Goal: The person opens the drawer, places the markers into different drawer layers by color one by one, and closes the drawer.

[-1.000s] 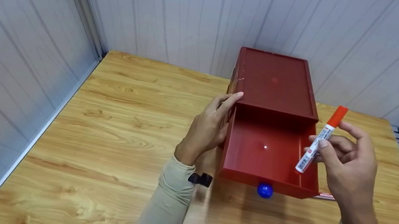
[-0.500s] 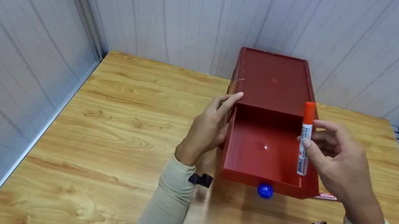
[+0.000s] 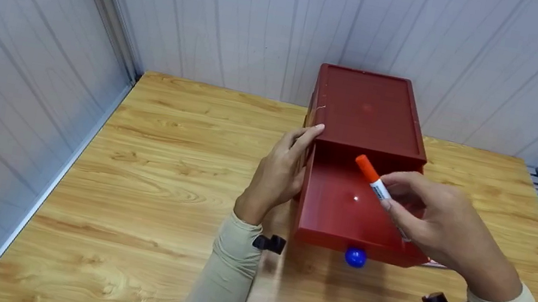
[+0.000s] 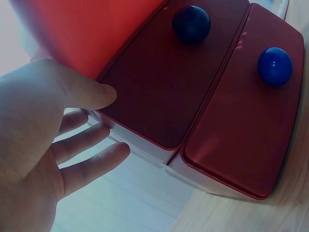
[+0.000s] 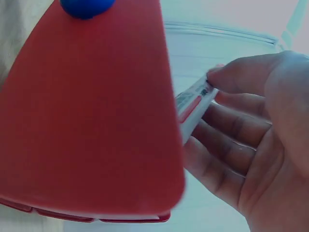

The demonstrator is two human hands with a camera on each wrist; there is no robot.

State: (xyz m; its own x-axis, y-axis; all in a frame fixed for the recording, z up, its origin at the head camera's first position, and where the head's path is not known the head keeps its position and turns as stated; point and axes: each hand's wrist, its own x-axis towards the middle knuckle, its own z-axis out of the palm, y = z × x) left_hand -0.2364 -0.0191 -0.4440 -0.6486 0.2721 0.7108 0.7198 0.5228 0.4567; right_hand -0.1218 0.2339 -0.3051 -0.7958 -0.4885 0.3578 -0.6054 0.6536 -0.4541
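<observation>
A dark red drawer cabinet [image 3: 370, 111] stands near the back wall, its top drawer [image 3: 330, 211] pulled out, with a blue knob [image 3: 355, 257] on the front. My left hand [image 3: 276, 174] rests along the cabinet's left side, one fingertip at the top edge. In the left wrist view its thumb [image 4: 99, 95] touches a lower drawer front [image 4: 159, 82], while the other fingers lie fairly straight by the side. My right hand [image 3: 435, 213] pinches a white marker [image 3: 381, 190] with an orange cap over the open drawer. The drawer front partly hides the marker in the right wrist view.
Below the open drawer, two drawers with blue knobs are closed, the lowest [image 4: 241, 111] near the table. A slim white and red item [image 3: 434, 264] lies on the wooden table [image 3: 158, 181] right of the drawer. Pale panel walls [image 3: 248, 20] surround the table.
My right hand has moved left over the drawer and turned the marker, so its orange cap now points to the back left. The left hand keeps its place on the cabinet.
</observation>
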